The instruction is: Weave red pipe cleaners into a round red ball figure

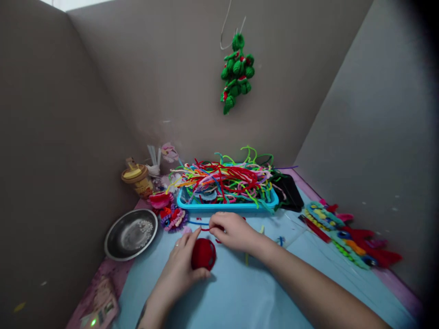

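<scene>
My left hand (pixel 181 262) is curled around a red ball (pixel 204 254) with grey patches on its side, thumb below and fingers above it. A short red strand (pixel 205 229) runs from near my left fingertips to my right hand (pixel 233 230), whose thumb and forefinger are pinched on it. Both hands are just above the blue sheet (pixel 236 292). Close beyond them, a blue strand (pixel 198 223) and small red scraps lie on the sheet.
A blue tray (pixel 226 208) heaped with colourful fuzzy strands stands behind my hands. To the left are a metal bowl (pixel 120 237), a lidded cup (pixel 137 180) and a device with a green light (pixel 99 310). Colourful pieces (pixel 356 237) lie right; a green ornament (pixel 237 73) hangs above.
</scene>
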Demonstrator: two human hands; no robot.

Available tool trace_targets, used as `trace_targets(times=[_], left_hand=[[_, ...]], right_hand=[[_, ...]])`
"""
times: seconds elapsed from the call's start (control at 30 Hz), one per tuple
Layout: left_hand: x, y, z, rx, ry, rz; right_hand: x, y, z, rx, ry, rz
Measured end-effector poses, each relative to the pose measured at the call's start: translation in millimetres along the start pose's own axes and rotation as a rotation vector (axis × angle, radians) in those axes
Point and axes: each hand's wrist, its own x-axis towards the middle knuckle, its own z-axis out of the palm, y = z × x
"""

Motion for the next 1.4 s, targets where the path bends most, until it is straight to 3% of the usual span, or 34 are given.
trace_targets(times=[0.13,0.3,0.4,0.53,0.6,0.67,0.8,0.97,1.2,1.4], left_hand=[[1,5,4.2,-0.129,0.019,-0.037],[5,37,-15.4,-0.422,0.171,-0.105],[23,68,-34.3,-0.396,0.203,-0.009],[66,109,-53.8,-0.295,0.093,0.219],[89,122,-56.9,-0.274,0.028,0.337],[107,131,-54.8,-0.272,0.076,0.399],[123,136,-43.9,-0.23,0.303,0.4],[119,140,-41.8,-0.306,0.244,0.357],[125,138,-47.0,-0.387,0.411,0.33],[134,129,-50.6,-0.275,0.447,0.387]], right_hand=[[0,-4,-6,0.089,-0.004,0.047],[-1,-16,-29,0.295,0.082,0.189],[-4,-25,-48,0.405,0.185,0.155],[-8,-26,-72,0.414,0.279,0.074],[-9,-20,-83,0.436,0.318,0.114],[-9,-11,-92,0.502,0.41,0.192],[-10,4,-101,0.585,0.601,0.292],[-5,0,-104,0.473,0.657,0.282],[24,-33,-127,0.344,0.554,0.219],[20,-27,-127,0.242,0.45,0.171]])
